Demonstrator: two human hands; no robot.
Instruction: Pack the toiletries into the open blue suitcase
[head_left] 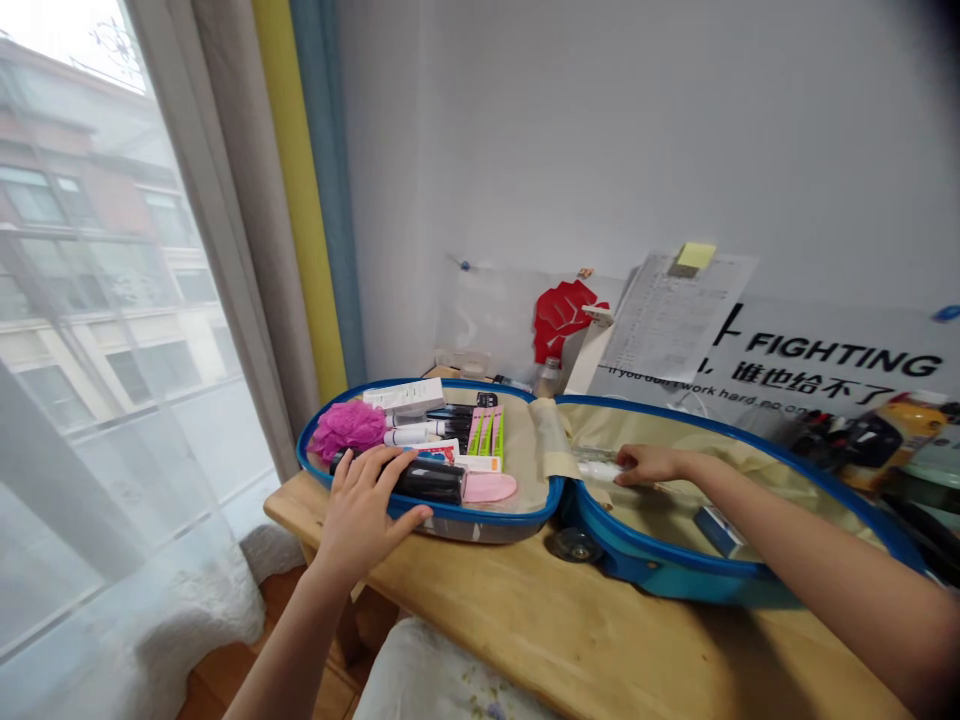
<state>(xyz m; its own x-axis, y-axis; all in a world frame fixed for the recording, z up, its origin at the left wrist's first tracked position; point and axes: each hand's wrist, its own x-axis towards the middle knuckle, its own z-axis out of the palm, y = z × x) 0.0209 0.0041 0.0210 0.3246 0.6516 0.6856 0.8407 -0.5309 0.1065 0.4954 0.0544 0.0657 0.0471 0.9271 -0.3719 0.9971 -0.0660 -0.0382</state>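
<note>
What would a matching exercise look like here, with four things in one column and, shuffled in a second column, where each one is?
Things:
1. pink bath puff
2. yellow sticky note
3. left hand
4. right hand

Places:
A. at a white bottle in the right half of the suitcase
B. on a printed sheet on the wall
C. on a black tube
D. at the far left end of the suitcase's left half

Pairs: 1-D, 2-B, 3-C, 4-A
</note>
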